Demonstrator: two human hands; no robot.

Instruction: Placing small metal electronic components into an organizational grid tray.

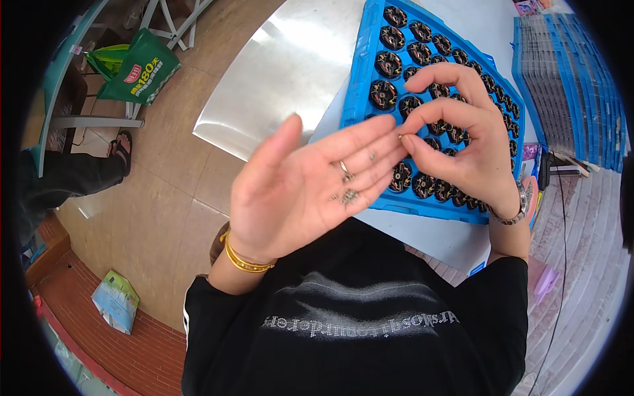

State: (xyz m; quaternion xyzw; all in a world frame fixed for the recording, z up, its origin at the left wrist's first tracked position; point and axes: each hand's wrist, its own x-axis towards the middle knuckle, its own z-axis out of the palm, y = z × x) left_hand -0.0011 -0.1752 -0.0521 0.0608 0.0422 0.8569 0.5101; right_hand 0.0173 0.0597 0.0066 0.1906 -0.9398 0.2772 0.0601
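My left hand (pixel 317 175) lies palm up with its fingers stretched out flat. On the palm rests a small cluster of tiny silvery metal parts (pixel 348 196), too small to name, and a few more lie near the fingers. At the left fingertips, my right hand (pixel 462 125) pinches a tiny metal piece (pixel 401 136) between thumb and index finger. Beneath the right hand sits a blue tray (pixel 350 99) with rows of round black components (pixel 388 64) with coppery and pale details. My right hand hides part of those rows.
The tray rests on a table with a shiny metal sheet (pixel 264 86) at its left. A tall stack of blue-edged trays (pixel 561 86) stands at the right. A dark cable (pixel 563 244) hangs there. On the left are a green bag (pixel 142 69) and another person's foot (pixel 121 152).
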